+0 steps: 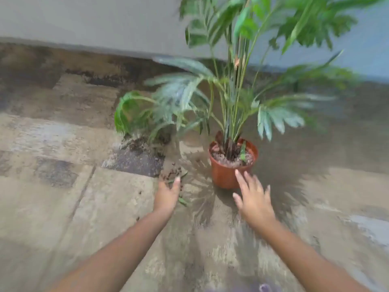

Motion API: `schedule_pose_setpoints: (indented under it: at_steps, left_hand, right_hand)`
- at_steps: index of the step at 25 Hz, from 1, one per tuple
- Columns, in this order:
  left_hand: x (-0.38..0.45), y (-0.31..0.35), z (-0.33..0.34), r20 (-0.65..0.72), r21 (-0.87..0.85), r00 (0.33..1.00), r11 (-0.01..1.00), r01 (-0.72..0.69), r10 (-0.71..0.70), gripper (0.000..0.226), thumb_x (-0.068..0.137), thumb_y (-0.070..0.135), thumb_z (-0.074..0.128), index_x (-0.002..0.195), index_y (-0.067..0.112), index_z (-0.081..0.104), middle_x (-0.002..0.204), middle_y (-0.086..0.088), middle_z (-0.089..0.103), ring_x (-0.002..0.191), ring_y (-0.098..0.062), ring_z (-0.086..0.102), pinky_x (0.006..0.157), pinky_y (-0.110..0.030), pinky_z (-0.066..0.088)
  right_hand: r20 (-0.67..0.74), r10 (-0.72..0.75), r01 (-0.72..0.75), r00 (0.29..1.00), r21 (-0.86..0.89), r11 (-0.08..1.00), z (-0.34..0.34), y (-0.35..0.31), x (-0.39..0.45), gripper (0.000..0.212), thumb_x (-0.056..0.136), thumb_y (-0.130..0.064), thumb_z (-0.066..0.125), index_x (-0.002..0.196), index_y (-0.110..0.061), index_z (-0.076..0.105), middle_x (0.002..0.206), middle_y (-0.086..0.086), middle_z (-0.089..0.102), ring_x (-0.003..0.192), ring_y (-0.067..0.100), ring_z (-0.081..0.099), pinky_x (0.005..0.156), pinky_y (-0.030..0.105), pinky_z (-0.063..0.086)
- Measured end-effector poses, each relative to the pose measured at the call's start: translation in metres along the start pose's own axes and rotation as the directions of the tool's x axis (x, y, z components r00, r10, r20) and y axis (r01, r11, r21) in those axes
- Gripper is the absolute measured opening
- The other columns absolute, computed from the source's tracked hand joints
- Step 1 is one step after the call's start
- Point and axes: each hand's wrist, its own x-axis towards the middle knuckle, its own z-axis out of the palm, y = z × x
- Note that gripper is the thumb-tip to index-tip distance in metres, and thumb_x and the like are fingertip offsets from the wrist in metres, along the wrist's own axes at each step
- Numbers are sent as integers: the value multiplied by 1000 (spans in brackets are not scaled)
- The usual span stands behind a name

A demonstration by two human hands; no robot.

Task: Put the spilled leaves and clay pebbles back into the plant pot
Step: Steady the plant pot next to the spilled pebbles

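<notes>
An orange plant pot (224, 175) stands upright on the concrete floor, holding a tall green palm (237, 91) and a top layer of clay pebbles (227, 160). A small pile of spilled brown pebbles (171, 172) lies on the floor left of the pot, with loose green leaves (182, 200) beside it. My left hand (167, 196) rests over the near edge of that pile, fingers loosely apart; whether it holds anything is hidden. My right hand (253, 199) is open with spread fingers, its fingertips at the pot's front right wall.
Mottled, stained concrete floor (73, 207) spreads all around. A pale wall (94, 22) runs along the back. A patch of dark soil or grit (136, 159) lies on the floor behind the spilled pebbles. The palm's fronds overhang the floor left and right of the pot.
</notes>
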Motion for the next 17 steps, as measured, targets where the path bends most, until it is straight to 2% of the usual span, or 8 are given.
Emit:
schedule_pose_setpoints:
  at_steps: [2, 5, 7, 8, 9, 11, 13, 17]
  left_hand:
    - [39, -17, 24, 165, -200, 971, 959, 203, -172, 79, 83, 66, 33, 145, 20, 17, 153, -13, 21, 137, -37, 26, 107, -54, 26]
    - [89, -23, 58, 410, -334, 896, 885, 323, -172, 92, 71, 76, 38, 145, 31, 6, 156, -11, 2, 139, -46, 11, 106, -67, 15]
    - [118, -27, 87, 473, -350, 871, 879, 325, -133, 96, 69, 75, 44, 146, 31, 5, 156, -15, 1, 136, -50, 12, 103, -71, 17]
    - [132, -24, 100, 507, -359, 854, 872, 332, -117, 98, 69, 74, 46, 146, 29, 5, 155, -19, 2, 135, -52, 13, 102, -71, 19]
    - [139, -17, 111, 530, -366, 842, 867, 338, -104, 99, 69, 73, 47, 146, 27, 3, 154, -21, 3, 134, -54, 15, 102, -71, 20]
    - [151, -9, 134, 558, -436, 828, 827, 354, -61, 103, 71, 71, 48, 146, 21, -1, 154, -23, 3, 133, -55, 14, 102, -70, 21]
    - [155, -8, 152, 554, -522, 832, 776, 353, -6, 101, 72, 66, 52, 146, 18, 3, 154, -18, 9, 136, -51, 15, 102, -71, 20]
    - [155, -4, 172, 544, -507, 839, 795, 332, -3, 76, 81, 54, 53, 141, 17, 25, 149, -13, 30, 135, -42, 28, 104, -69, 19]
  right_hand:
    - [-38, -8, 8, 999, 21, 1000, 35, 16, 29, 67, 94, -46, 36, 147, -33, -2, 158, 7, 10, 144, 29, 9, 112, 57, 11]
    - [-56, 269, -217, 962, 445, 869, 58, 29, 75, 79, 91, -55, 39, 149, -21, -1, 157, 11, 12, 144, 30, 15, 113, 48, 16]
    - [151, 440, -404, 885, 717, 568, 69, 37, 99, 88, 87, -61, 41, 149, -12, 3, 155, 14, 19, 139, 35, 26, 112, 47, 24]
    - [306, 426, -472, 851, 801, 368, 67, 37, 111, 86, 85, -64, 42, 148, -13, 11, 152, 14, 27, 134, 40, 34, 108, 53, 31]
    - [450, 348, -529, 823, 830, 179, 63, 37, 120, 77, 85, -63, 44, 144, -18, 26, 146, 13, 38, 128, 44, 41, 99, 60, 38]
    - [572, 204, -584, 795, 812, -2, 57, 40, 133, 34, 88, -46, 52, 113, -22, 51, 126, 8, 53, 115, 45, 51, 77, 63, 49]
    - [590, 164, -596, 790, 803, -18, 57, 47, 138, 8, 90, -26, 52, 97, -23, 53, 119, 8, 53, 111, 46, 51, 67, 62, 53]
    - [614, 133, -622, 778, 783, 23, 55, 59, 145, 17, 92, -17, 43, 100, -21, 57, 122, 17, 51, 117, 61, 38, 58, 62, 54]
